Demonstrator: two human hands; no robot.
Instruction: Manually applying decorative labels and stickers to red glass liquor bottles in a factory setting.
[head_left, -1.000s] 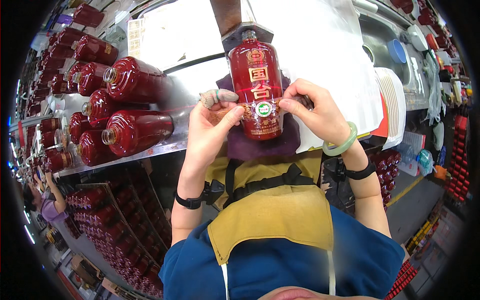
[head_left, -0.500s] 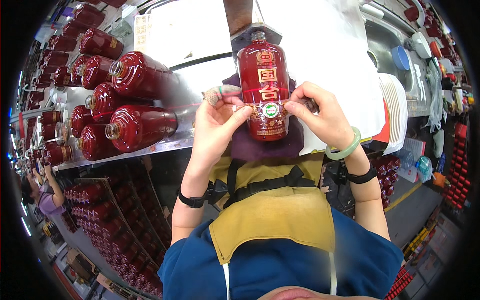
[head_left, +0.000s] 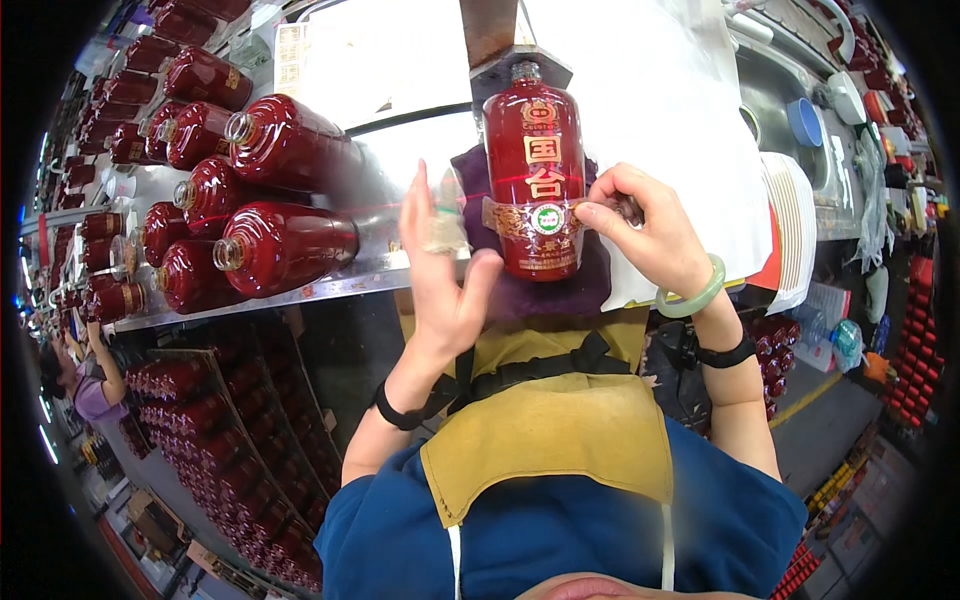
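Observation:
A dark red glass bottle (head_left: 532,165) with gold lettering and a green-and-white round mark lies on its back, its neck pointing away from me. Across its lower body runs a gold-patterned label strip (head_left: 507,217), whose left end sticks out a little past the glass. My right hand (head_left: 648,228) pinches the strip's right end at the bottle's side. Off to the bottle's left, my left hand (head_left: 440,290) is open with fingers stretched and touches nothing; a pale cover on its finger is blurred. Under the bottle lies a dark purple cloth (head_left: 592,280).
A dark angular block (head_left: 490,80) stands at the bottle's neck. Several red bottles (head_left: 290,245) lie on the metal table at left. White sheets (head_left: 675,110) cover the right side, beside stacked white trays (head_left: 790,230). Another person (head_left: 98,385) is at far left.
My left hand has let go of the strip's left end and moved left off the bottle, its fingers opening. The right hand keeps its pinch. The view has shifted slightly.

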